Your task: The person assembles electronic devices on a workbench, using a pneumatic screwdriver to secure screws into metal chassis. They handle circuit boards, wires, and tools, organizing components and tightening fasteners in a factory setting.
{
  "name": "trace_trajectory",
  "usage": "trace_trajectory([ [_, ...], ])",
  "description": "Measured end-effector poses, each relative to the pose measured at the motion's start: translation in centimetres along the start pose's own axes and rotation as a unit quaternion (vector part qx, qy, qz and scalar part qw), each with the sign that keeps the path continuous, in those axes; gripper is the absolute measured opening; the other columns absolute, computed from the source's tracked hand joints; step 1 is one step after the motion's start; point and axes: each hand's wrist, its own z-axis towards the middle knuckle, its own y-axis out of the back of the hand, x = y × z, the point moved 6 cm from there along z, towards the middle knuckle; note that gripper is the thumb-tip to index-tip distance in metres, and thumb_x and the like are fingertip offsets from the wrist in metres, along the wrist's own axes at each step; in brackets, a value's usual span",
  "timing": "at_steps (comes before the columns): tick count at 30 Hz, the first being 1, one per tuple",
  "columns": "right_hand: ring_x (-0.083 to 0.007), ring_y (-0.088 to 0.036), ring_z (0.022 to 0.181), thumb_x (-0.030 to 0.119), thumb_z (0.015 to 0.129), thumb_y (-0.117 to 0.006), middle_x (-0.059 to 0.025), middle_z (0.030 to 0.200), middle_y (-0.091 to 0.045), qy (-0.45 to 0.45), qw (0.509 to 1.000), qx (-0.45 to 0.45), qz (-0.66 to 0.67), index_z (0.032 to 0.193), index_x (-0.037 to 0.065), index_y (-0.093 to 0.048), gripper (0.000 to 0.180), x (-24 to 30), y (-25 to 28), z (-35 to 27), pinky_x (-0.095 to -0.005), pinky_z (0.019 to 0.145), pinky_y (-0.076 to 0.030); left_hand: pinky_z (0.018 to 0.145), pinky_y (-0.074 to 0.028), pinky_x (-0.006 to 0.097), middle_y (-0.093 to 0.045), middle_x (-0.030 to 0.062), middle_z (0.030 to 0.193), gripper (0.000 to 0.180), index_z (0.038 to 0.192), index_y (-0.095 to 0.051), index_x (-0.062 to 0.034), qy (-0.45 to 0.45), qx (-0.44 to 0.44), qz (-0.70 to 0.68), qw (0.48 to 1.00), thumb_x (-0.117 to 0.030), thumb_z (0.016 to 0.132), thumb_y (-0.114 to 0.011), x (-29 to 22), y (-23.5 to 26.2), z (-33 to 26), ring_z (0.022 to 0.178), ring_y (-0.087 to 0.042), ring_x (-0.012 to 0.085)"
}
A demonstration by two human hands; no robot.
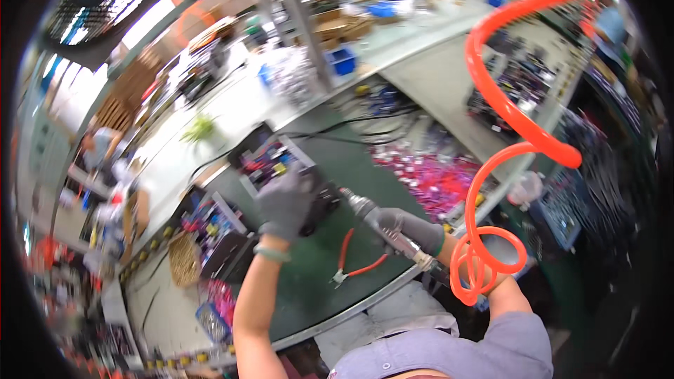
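My right hand [414, 230], in a grey glove, is wrapped round a metal air screwdriver [401, 240]. The tool's narrow tip points up and left toward a small black part [321, 202]; I cannot tell if they touch. My left hand [286, 202], also gloved in grey and smeared by motion, grips the black part over the green mat [302, 288]. Between my forearms lies a pair of nippers [344, 270] with red handles spread apart.
A red coiled hose [495, 98] hangs at the right, its loops over my right forearm. Boxes of small parts [210, 221] stand at the left, beside a tray of screws [184, 260]. Pink and white pieces [428, 179] lie heaped beyond the mat. Black cables [330, 133] cross behind.
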Motion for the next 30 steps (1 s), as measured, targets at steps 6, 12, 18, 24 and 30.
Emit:
trace_trajectory([
  [6,-0.0104,-0.057,0.062,0.044,0.089,-0.064,-0.0022,0.078,-0.059,0.257,0.915,-0.260,-0.170,0.100,0.004,-0.059,0.042,4.0,9.9,-14.2,-0.0264,0.054,-0.046,0.084,-0.050,0.045,-0.063,0.0144,0.120,0.041,0.125,-0.061,-0.0078,-0.006,-0.104,0.022,0.994,-0.023,0.087,-0.066,0.4,2.8,-3.7,0.103,-0.061,0.0347],
  [12,-0.0105,-0.055,0.062,0.048,0.083,-0.073,0.0015,0.076,-0.058,0.374,0.615,-0.691,-0.071,0.087,0.008,-0.063,0.042,6.5,29.4,-34.3,-0.0279,0.054,-0.044,0.098,-0.042,0.054,-0.056,0.0186,0.125,0.059,0.125,-0.055,-0.0062,-0.026,0.158,-0.200,0.967,-0.037,0.076,-0.071,-4.0,2.0,-15.7,0.117,-0.052,0.0406],
  [18,-0.0130,-0.060,0.069,0.041,0.080,-0.075,-0.0035,0.086,-0.065,0.320,0.582,-0.745,-0.064,0.097,0.003,-0.068,0.042,4.1,31.9,-36.7,-0.0295,0.063,-0.048,0.100,-0.039,0.053,-0.056,0.0185,0.122,0.056,0.120,-0.057,-0.0076,-0.077,0.213,-0.210,0.951,-0.032,0.073,-0.074,-6.1,-2.9,-19.1,0.117,-0.051,0.0402],
  [24,-0.0140,-0.061,0.069,0.039,0.080,-0.076,-0.0007,0.085,-0.063,0.357,0.588,-0.725,0.006,0.097,0.006,-0.069,0.038,3.5,33.6,-36.6,-0.0289,0.062,-0.049,0.092,-0.044,0.048,-0.059,0.0119,0.107,0.046,0.115,-0.062,-0.0123,-0.126,0.141,-0.244,0.951,-0.023,0.072,-0.074,-14.8,-9.5,-9.9,0.107,-0.056,0.0334],
  [30,-0.0154,-0.061,0.081,0.033,0.085,-0.072,-0.0042,0.098,-0.064,0.399,0.559,-0.726,-0.034,0.110,0.001,-0.064,0.041,4.3,33.0,-36.3,-0.0306,0.075,-0.049,0.107,-0.036,0.046,-0.065,0.0124,0.106,0.043,0.118,-0.059,-0.0110,-0.157,0.191,-0.220,0.944,-0.039,0.085,-0.065,-21.6,-16.2,-2.7,0.104,-0.062,0.0311],
])
